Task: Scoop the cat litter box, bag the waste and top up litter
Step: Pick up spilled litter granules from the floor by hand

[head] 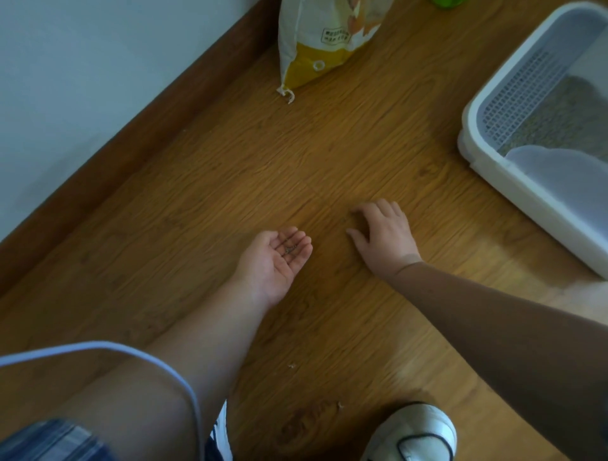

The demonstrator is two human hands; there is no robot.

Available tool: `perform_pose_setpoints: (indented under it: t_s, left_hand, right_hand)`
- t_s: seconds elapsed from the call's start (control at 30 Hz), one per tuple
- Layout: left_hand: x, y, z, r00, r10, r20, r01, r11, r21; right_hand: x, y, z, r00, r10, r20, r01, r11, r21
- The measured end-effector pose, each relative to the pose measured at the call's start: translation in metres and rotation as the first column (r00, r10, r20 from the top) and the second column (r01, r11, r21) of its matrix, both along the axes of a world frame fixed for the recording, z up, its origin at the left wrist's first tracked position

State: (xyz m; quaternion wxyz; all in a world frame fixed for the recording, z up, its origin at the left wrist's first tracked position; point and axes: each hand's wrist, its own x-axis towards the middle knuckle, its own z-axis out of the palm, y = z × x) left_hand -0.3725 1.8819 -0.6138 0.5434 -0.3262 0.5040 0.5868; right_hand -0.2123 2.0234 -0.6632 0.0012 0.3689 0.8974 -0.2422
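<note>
My left hand lies palm up on the wooden floor, cupped, with a few grey litter grains in its fingers. My right hand rests palm down on the floor just to the right, fingers spread and curled, holding nothing that I can see. The white litter box stands at the right edge, with a perforated grey inner wall and grey-green litter inside. A white and yellow litter bag stands upright at the top by the skirting board.
The floor is brown wood laminate; a brown skirting board and pale wall run diagonally along the left. A few crumbs lie near my knee. My white shoe is at the bottom. A green object peeks in at the top.
</note>
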Motion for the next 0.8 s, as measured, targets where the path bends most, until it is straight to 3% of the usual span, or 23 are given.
perform_pose_setpoints:
  t_s: [0.6,0.8]
  left_hand:
    - [0.018,0.020,-0.008,0.997,-0.070,0.016,0.071,0.996,-0.046]
    - [0.023,0.025,-0.007,0.995,-0.104,0.008,0.104,0.993,-0.063]
  right_hand:
    - [-0.022,0.012,-0.008,0.982,0.150,-0.119,-0.145,0.988,0.053]
    - [-0.024,0.008,-0.011,0.978,0.206,0.023,-0.206,0.949,0.240]
